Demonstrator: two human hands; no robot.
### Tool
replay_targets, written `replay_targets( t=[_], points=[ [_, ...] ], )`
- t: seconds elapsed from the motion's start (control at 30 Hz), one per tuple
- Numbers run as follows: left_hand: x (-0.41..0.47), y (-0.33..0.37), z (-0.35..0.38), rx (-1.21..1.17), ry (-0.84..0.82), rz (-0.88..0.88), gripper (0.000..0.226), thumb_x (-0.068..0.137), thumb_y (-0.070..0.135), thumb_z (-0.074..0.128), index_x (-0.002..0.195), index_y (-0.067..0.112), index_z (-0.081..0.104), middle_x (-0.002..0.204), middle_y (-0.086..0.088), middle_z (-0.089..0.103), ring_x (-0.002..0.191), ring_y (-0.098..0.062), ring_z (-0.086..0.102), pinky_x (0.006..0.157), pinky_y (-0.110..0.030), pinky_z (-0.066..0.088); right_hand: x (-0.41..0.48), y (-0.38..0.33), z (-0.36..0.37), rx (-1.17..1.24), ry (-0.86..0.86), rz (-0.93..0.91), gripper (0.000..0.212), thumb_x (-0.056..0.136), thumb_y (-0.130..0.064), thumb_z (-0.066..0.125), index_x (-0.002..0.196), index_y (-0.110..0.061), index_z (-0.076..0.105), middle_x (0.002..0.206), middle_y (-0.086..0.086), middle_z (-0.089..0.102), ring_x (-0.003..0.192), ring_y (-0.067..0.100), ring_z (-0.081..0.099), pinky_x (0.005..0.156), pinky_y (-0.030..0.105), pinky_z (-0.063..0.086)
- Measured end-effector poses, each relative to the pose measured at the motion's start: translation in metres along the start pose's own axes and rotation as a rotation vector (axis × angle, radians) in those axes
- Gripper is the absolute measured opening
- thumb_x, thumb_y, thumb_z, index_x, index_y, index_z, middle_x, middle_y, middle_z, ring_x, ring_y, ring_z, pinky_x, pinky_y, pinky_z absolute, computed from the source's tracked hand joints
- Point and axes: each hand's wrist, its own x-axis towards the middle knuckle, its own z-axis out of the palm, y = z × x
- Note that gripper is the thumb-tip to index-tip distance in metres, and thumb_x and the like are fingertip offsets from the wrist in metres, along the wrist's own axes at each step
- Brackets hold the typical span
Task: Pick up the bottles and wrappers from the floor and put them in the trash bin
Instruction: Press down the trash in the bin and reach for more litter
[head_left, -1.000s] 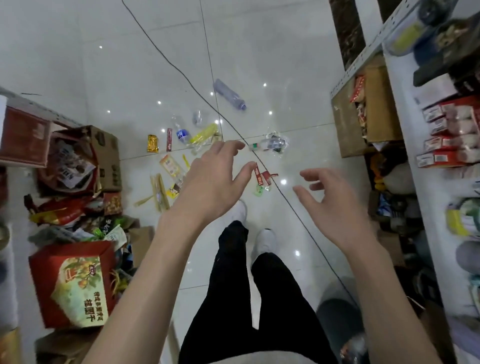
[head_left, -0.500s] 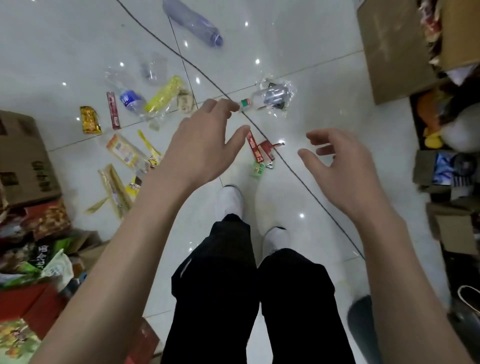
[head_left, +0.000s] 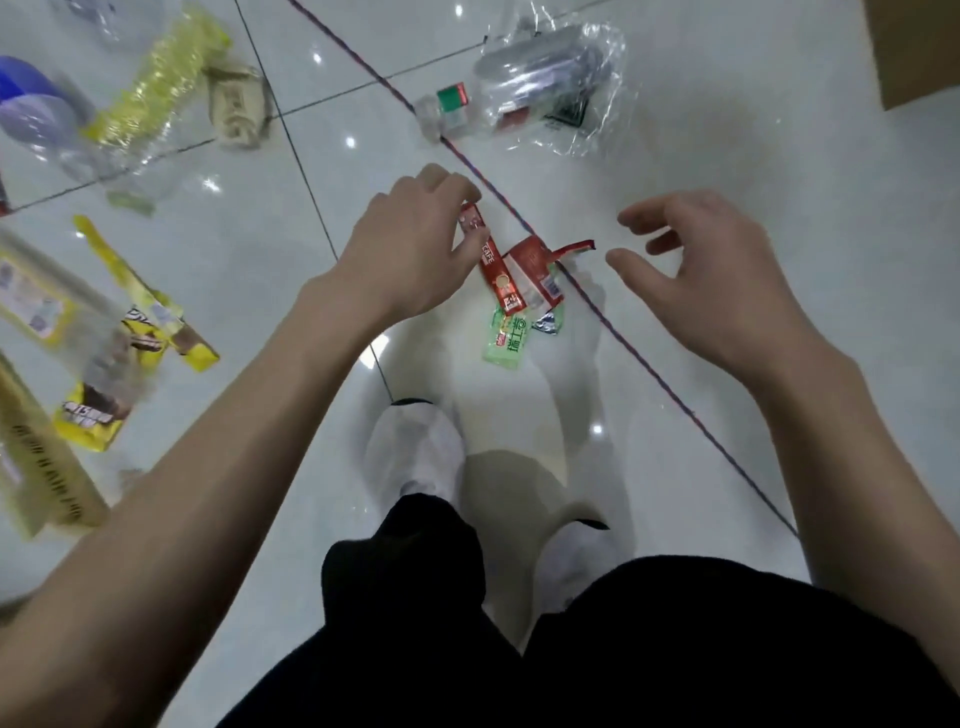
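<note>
Small wrappers lie together on the white tiled floor: a red stick wrapper (head_left: 500, 278), a torn red wrapper (head_left: 537, 267) beside it and a green wrapper (head_left: 508, 340) under them. My left hand (head_left: 410, 254) pinches the upper end of the red stick wrapper, which still rests on the floor. Just right of this pile, my right hand (head_left: 711, 275) hovers with fingers apart and holds nothing. A crushed clear bottle (head_left: 530, 88) lies beyond the pile. A crushed yellow bottle (head_left: 156, 88) and a blue-capped bottle (head_left: 31, 104) lie at the far left. No trash bin is in view.
Yellow wrappers (head_left: 145, 317) and a beige wrapper (head_left: 236, 104) are scattered at the left. A dark cable (head_left: 649, 374) runs diagonally across the floor past the pile. A cardboard box (head_left: 914, 47) stands at the top right. My white shoes (head_left: 415, 452) stand below the pile.
I have bent closer to the floor. My left hand came down onto the red stick wrapper and closed on its upper end. My right hand lowered beside the pile.
</note>
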Motion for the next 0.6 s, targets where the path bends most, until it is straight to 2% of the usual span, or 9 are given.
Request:
replay_targets(
  t=[0.13,0.27,0.4,0.5,0.6],
  points=[
    [0.024,-0.02,0.051,0.093,0.019,0.073,0.043,0.099,0.032,0.052,0.137,0.012,0.052,0.139,-0.011,0.051,0.12,-0.035,0.05,0.094,-0.046,0.04,0.024,0.017,0.035,0.008,-0.012,-0.026,0.034,0.095,-0.037,0.064,0.125,-0.022,0.064,0.121,-0.001,0.061,0.098,0.013,0.062,0.09,0.031,0.047],
    [0.037,-0.03,0.082,0.158,0.056,0.135,0.042,0.092,0.019,0.059,0.134,0.015,0.056,0.147,-0.009,0.047,0.128,-0.036,0.046,0.096,-0.046,0.038,0.042,0.028,0.065,0.014,-0.037,-0.043,0.033,0.094,-0.035,0.064,0.125,-0.022,0.064,0.12,0.001,0.061,0.101,0.013,0.062,0.092,0.028,0.044],
    [0.044,-0.042,0.101,0.265,0.084,0.187,0.041,0.087,0.014,0.058,0.128,0.019,0.061,0.154,-0.012,0.042,0.135,-0.038,0.042,0.1,-0.047,0.034,0.053,0.033,0.091,0.007,-0.019,-0.053,0.042,0.091,-0.039,0.062,0.129,-0.02,0.061,0.124,0.006,0.058,0.112,0.024,0.06,0.101,0.044,0.047],
    [0.044,-0.046,0.104,0.299,0.104,0.206,0.033,0.086,0.016,0.053,0.117,0.018,0.064,0.15,-0.012,0.046,0.132,-0.038,0.044,0.098,-0.045,0.035,0.06,0.033,0.106,-0.016,0.018,-0.069,0.047,0.087,-0.04,0.062,0.129,-0.019,0.06,0.126,0.008,0.056,0.115,0.031,0.056,0.1,0.047,0.045],
    [0.042,-0.051,0.103,0.335,0.147,0.227,0.023,0.082,0.016,0.052,0.102,0.015,0.063,0.142,-0.013,0.052,0.127,-0.038,0.048,0.094,-0.045,0.036,0.067,0.034,0.117,-0.073,0.031,-0.088,0.045,0.085,-0.035,0.067,0.127,-0.019,0.062,0.126,0.01,0.056,0.114,0.034,0.052,0.098,0.043,0.042]
  ],
)
